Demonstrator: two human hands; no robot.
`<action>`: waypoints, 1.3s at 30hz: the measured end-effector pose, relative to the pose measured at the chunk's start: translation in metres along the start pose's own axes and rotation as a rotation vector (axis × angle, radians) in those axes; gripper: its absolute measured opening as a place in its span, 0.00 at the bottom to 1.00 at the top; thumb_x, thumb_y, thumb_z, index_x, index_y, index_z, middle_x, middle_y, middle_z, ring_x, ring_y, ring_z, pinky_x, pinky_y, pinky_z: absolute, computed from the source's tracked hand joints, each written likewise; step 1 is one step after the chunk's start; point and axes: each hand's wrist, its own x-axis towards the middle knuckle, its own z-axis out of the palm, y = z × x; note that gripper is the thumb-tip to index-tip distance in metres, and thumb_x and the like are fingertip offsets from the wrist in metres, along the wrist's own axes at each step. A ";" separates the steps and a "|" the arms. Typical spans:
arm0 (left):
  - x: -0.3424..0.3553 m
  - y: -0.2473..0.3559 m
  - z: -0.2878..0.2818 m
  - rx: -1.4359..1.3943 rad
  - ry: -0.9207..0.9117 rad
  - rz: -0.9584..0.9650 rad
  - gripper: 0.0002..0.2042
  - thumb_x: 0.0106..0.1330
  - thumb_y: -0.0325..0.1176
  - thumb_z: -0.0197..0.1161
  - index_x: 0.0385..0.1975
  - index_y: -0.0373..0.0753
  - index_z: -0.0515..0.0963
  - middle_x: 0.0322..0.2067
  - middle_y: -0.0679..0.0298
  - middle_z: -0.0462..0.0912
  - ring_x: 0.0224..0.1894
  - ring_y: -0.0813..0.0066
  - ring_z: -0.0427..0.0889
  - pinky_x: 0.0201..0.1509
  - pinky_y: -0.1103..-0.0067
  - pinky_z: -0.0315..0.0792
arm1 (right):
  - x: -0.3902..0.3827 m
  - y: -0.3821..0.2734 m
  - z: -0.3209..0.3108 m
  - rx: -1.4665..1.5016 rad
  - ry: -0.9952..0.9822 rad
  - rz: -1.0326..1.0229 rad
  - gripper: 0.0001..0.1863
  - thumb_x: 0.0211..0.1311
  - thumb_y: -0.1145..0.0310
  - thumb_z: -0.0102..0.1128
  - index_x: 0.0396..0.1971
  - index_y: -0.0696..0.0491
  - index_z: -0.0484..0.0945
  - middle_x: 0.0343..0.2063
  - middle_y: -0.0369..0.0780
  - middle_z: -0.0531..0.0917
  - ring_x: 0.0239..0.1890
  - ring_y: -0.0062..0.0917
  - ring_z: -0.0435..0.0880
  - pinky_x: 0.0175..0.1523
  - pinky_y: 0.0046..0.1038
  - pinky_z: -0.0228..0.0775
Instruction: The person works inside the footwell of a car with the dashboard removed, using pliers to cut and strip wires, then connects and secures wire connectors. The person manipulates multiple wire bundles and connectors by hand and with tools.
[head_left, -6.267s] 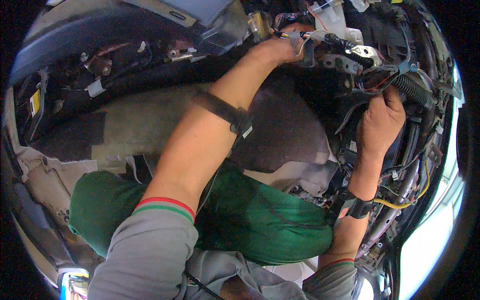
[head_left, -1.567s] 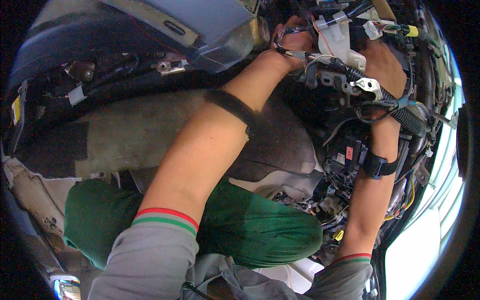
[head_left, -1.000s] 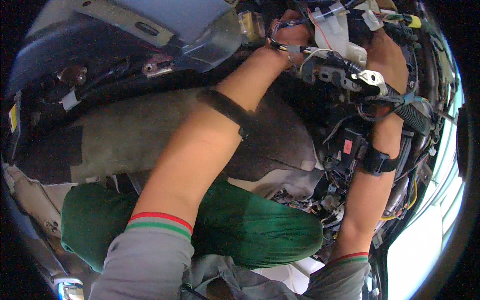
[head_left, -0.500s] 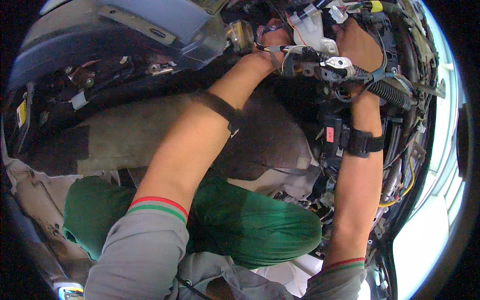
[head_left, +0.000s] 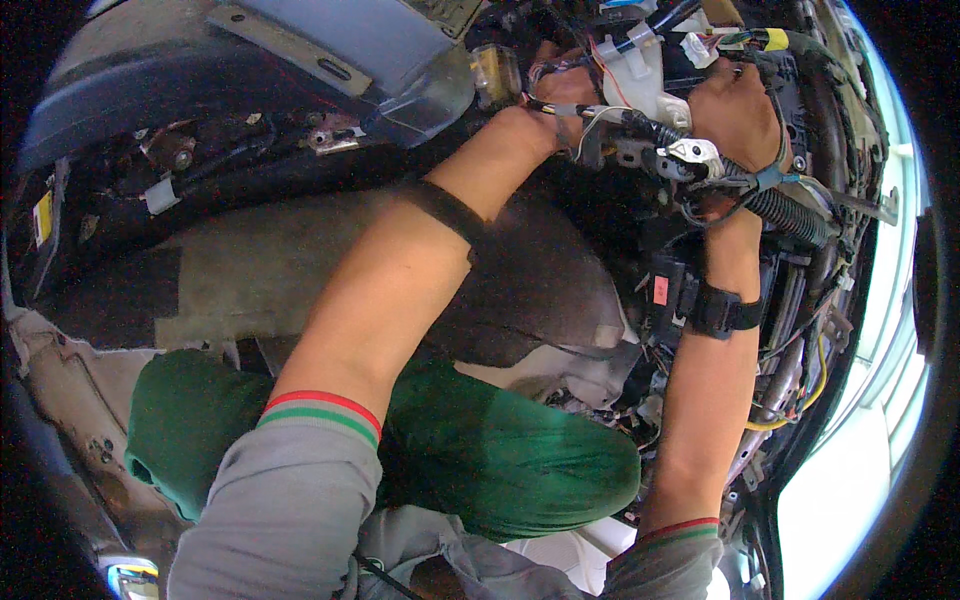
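In the head view, the only one we have, we see both bare hands among the wiring in the upper right of a stripped vehicle interior. The wiring harness [head_left: 645,130] has its long axis slanting from beside the left wrist down to the right, past a white bracket [head_left: 692,152] and into a corrugated black tube [head_left: 790,216].

Our left hand [head_left: 563,85] is at the harness's upper-left end, with thin wires lying across it; its fingers are partly hidden, so we cannot tell how far they are open or whether they grip anything.

Our right hand [head_left: 738,112] is beyond the harness, which crosses over the wrist together with a blue band [head_left: 769,178]. Its fingers look bent, but the tips are obscured — we cannot tell what they hold, if anything.

The relation that matters is this: the white connector [head_left: 697,50] lies just beyond the right fingers, up and slightly left, so the right hand is the nearer one. Between the two hands stands a white plastic housing [head_left: 638,82] — nearly beside the right knuckles.
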 end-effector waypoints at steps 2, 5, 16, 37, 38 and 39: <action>0.001 -0.004 0.007 0.054 0.009 0.049 0.24 0.57 0.43 0.64 0.56 0.52 0.76 0.58 0.60 0.77 0.61 0.57 0.73 0.64 0.56 0.65 | -0.007 -0.012 -0.002 0.186 0.049 0.381 0.27 0.69 0.53 0.44 0.52 0.61 0.76 0.42 0.60 0.82 0.51 0.57 0.79 0.55 0.51 0.71; -0.001 -0.009 0.015 0.249 0.026 0.135 0.24 0.59 0.42 0.64 0.58 0.53 0.76 0.59 0.60 0.77 0.63 0.58 0.72 0.65 0.55 0.63 | -0.007 -0.022 -0.017 0.380 0.052 0.568 0.29 0.71 0.48 0.37 0.52 0.56 0.77 0.48 0.59 0.81 0.55 0.58 0.77 0.59 0.52 0.69; 0.009 -0.007 0.030 -0.010 0.155 0.267 0.14 0.59 0.33 0.60 0.46 0.44 0.82 0.48 0.55 0.83 0.54 0.59 0.80 0.58 0.71 0.74 | -0.019 -0.020 -0.013 0.342 0.248 0.520 0.29 0.70 0.45 0.38 0.52 0.54 0.77 0.46 0.61 0.81 0.54 0.59 0.77 0.58 0.49 0.69; 0.009 -0.008 0.036 0.029 0.431 0.339 0.08 0.49 0.42 0.68 0.28 0.51 0.87 0.36 0.61 0.87 0.40 0.59 0.86 0.46 0.67 0.78 | -0.015 -0.004 -0.005 -0.348 0.191 -0.050 0.25 0.74 0.54 0.39 0.48 0.61 0.74 0.45 0.61 0.80 0.53 0.58 0.77 0.55 0.46 0.73; 0.010 -0.007 0.035 0.103 0.406 0.329 0.08 0.49 0.43 0.68 0.28 0.52 0.87 0.35 0.61 0.87 0.40 0.59 0.86 0.47 0.68 0.78 | -0.018 -0.008 -0.003 -0.013 0.280 0.211 0.24 0.73 0.54 0.39 0.48 0.61 0.75 0.44 0.61 0.81 0.52 0.59 0.77 0.54 0.46 0.73; 0.008 -0.007 0.035 0.114 0.357 0.302 0.09 0.50 0.43 0.68 0.30 0.51 0.87 0.36 0.61 0.87 0.40 0.60 0.86 0.48 0.68 0.78 | -0.017 -0.008 -0.005 0.192 0.290 0.325 0.24 0.73 0.54 0.40 0.47 0.60 0.75 0.43 0.60 0.81 0.51 0.59 0.77 0.53 0.46 0.72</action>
